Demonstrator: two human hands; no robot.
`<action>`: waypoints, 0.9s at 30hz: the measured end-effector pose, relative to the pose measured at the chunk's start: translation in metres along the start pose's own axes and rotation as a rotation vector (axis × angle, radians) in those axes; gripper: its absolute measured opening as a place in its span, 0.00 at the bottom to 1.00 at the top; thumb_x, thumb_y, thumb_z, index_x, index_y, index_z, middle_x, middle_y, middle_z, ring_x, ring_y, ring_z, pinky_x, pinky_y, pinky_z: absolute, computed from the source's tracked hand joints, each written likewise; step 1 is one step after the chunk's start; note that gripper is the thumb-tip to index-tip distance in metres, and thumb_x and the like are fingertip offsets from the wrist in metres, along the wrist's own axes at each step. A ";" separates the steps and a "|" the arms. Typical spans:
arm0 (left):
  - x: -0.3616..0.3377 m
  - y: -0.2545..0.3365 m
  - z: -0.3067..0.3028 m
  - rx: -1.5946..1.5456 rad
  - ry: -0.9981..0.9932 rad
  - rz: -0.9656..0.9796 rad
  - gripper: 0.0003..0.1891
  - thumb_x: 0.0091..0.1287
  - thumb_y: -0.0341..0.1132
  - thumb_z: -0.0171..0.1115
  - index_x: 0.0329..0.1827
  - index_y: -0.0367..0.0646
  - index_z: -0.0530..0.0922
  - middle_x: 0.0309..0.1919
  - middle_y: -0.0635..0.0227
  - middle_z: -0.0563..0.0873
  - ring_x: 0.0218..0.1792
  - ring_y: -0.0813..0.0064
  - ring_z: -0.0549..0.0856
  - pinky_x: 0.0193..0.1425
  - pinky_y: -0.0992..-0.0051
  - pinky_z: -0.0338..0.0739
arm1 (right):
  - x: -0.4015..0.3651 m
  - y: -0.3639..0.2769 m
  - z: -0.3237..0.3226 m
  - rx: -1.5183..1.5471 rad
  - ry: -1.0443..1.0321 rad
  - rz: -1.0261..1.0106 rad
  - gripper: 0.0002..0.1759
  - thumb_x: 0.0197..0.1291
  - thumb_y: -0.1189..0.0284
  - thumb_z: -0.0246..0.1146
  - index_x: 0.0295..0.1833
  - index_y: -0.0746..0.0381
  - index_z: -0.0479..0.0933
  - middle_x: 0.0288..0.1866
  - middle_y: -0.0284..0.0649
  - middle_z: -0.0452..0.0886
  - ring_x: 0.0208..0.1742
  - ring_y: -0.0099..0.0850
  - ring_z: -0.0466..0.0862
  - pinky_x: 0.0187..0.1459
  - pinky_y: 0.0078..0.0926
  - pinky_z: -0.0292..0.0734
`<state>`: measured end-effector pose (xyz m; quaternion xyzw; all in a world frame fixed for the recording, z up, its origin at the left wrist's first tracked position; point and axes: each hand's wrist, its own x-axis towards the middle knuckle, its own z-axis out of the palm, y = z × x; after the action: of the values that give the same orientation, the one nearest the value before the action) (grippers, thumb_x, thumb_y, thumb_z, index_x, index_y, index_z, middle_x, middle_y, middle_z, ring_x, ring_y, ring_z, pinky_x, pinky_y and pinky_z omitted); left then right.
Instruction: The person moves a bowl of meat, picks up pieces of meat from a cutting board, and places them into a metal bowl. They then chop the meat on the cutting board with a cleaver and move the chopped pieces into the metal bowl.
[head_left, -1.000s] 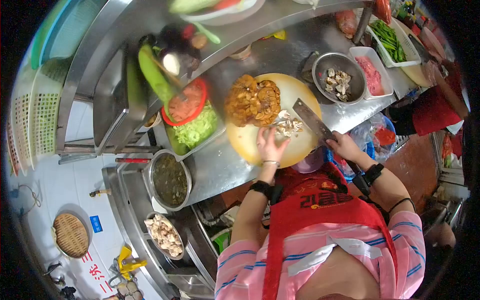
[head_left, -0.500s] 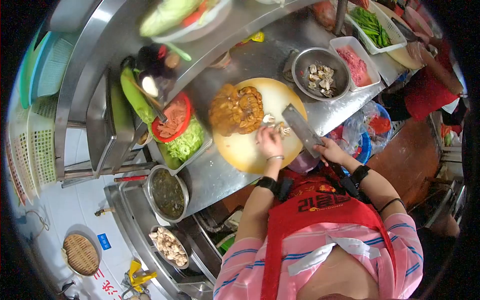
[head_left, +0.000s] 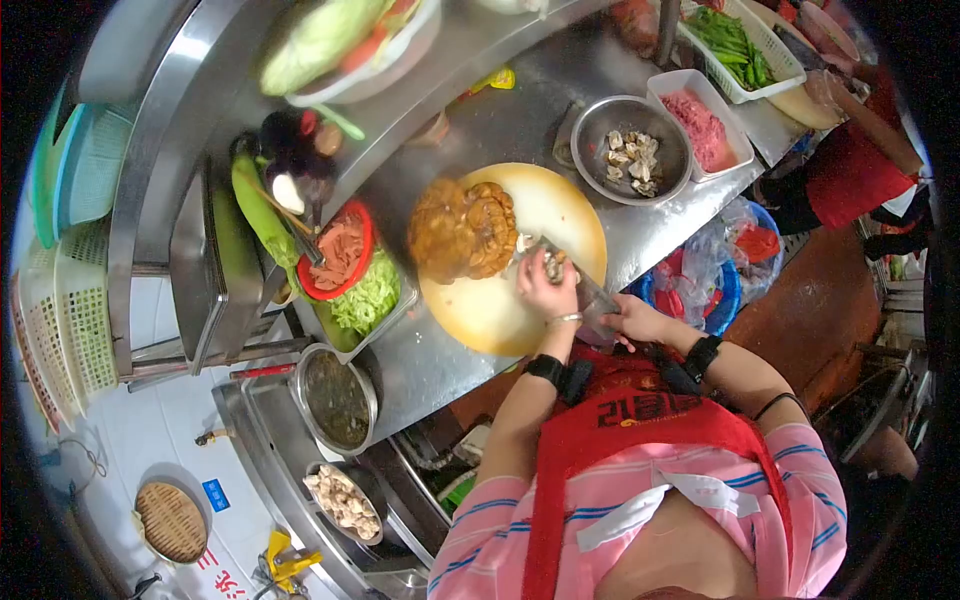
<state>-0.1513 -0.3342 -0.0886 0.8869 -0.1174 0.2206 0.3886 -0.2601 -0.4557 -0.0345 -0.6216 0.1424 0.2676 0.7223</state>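
Observation:
My left hand (head_left: 548, 292) is over the round cutting board (head_left: 565, 200), its fingers curled against pale, dark-edged food pieces (head_left: 554, 262). My right hand (head_left: 632, 322) grips the handle of a cleaver (head_left: 597, 298). The cleaver's blade reaches beneath the pieces and my left fingers, which partly hide it. Just left of my hand, a large mound of golden-brown sliced food (head_left: 490, 232) covers the board's left side. A steel bowl (head_left: 590, 170) beyond the board holds similar pale, dark-edged pieces.
Raw pink meat fills a white tub (head_left: 742, 150) near a basket of green peppers (head_left: 790, 82). Left of the board stand a red bowl of pink slices (head_left: 366, 255) and shredded greens (head_left: 372, 302). A person in red (head_left: 850, 185) is at right; bagged bins (head_left: 733, 310) stand below the counter.
The cleaver has swung left and lower, its blade now under the pieces. My left hand has shifted right onto them. The whole view has shifted slightly.

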 end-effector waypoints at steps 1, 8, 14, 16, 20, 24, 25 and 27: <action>0.005 0.008 0.001 -0.103 -0.010 -0.023 0.26 0.45 0.40 0.69 0.49 0.46 0.74 0.47 0.56 0.74 0.51 0.55 0.72 0.54 0.59 0.68 | -0.007 -0.009 0.000 0.005 0.003 -0.031 0.08 0.62 0.74 0.51 0.45 0.65 0.66 0.12 0.35 0.68 0.10 0.25 0.69 0.13 0.23 0.66; 0.103 0.115 0.044 -0.481 -0.247 0.190 0.25 0.53 0.41 0.63 0.54 0.44 0.71 0.51 0.52 0.72 0.55 0.52 0.70 0.59 0.60 0.63 | -0.053 -0.089 -0.054 -0.113 0.430 -0.126 0.20 0.58 0.72 0.54 0.55 0.66 0.63 0.20 0.42 0.75 0.14 0.29 0.75 0.17 0.29 0.70; 0.125 0.070 0.042 -0.060 -0.773 0.026 0.23 0.60 0.39 0.52 0.58 0.40 0.68 0.58 0.51 0.70 0.57 0.51 0.68 0.61 0.62 0.63 | -0.070 -0.090 -0.113 -0.862 1.012 -0.190 0.13 0.56 0.66 0.54 0.39 0.65 0.68 0.28 0.58 0.77 0.34 0.56 0.76 0.35 0.49 0.70; 0.102 0.023 0.020 0.314 -0.771 0.280 0.21 0.58 0.33 0.50 0.56 0.42 0.70 0.59 0.54 0.69 0.56 0.51 0.70 0.60 0.62 0.65 | -0.083 -0.086 -0.114 -0.801 0.981 -0.177 0.13 0.56 0.65 0.54 0.39 0.65 0.67 0.28 0.58 0.76 0.34 0.56 0.76 0.35 0.49 0.70; 0.041 -0.058 -0.009 0.547 -0.590 0.597 0.22 0.56 0.31 0.52 0.57 0.46 0.69 0.59 0.57 0.67 0.59 0.54 0.68 0.60 0.62 0.65 | -0.087 -0.077 -0.101 -0.725 0.841 -0.167 0.13 0.56 0.66 0.55 0.39 0.65 0.67 0.29 0.59 0.75 0.35 0.55 0.76 0.35 0.47 0.69; 0.014 -0.046 -0.054 0.343 -0.592 0.406 0.26 0.54 0.33 0.58 0.59 0.49 0.66 0.58 0.57 0.67 0.60 0.55 0.65 0.60 0.60 0.64 | -0.067 -0.059 -0.080 -0.710 0.596 -0.233 0.13 0.55 0.67 0.56 0.38 0.66 0.69 0.30 0.57 0.76 0.35 0.53 0.77 0.36 0.43 0.71; 0.012 -0.039 -0.063 0.302 -0.497 0.334 0.28 0.53 0.35 0.60 0.59 0.49 0.66 0.58 0.57 0.66 0.59 0.54 0.65 0.59 0.59 0.64 | -0.061 -0.055 -0.074 -0.772 0.552 -0.270 0.13 0.55 0.66 0.56 0.39 0.66 0.69 0.30 0.57 0.76 0.36 0.53 0.77 0.36 0.43 0.71; 0.011 -0.043 -0.060 0.255 -0.404 0.184 0.31 0.50 0.40 0.64 0.60 0.52 0.66 0.57 0.54 0.66 0.58 0.51 0.64 0.58 0.57 0.64 | -0.047 -0.048 -0.061 -0.866 0.518 -0.279 0.12 0.55 0.67 0.55 0.38 0.65 0.69 0.29 0.56 0.76 0.35 0.53 0.77 0.37 0.45 0.71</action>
<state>-0.1438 -0.2610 -0.0749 0.9404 -0.2441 0.0863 0.2203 -0.2635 -0.5290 0.0190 -0.9221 0.1085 0.0408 0.3691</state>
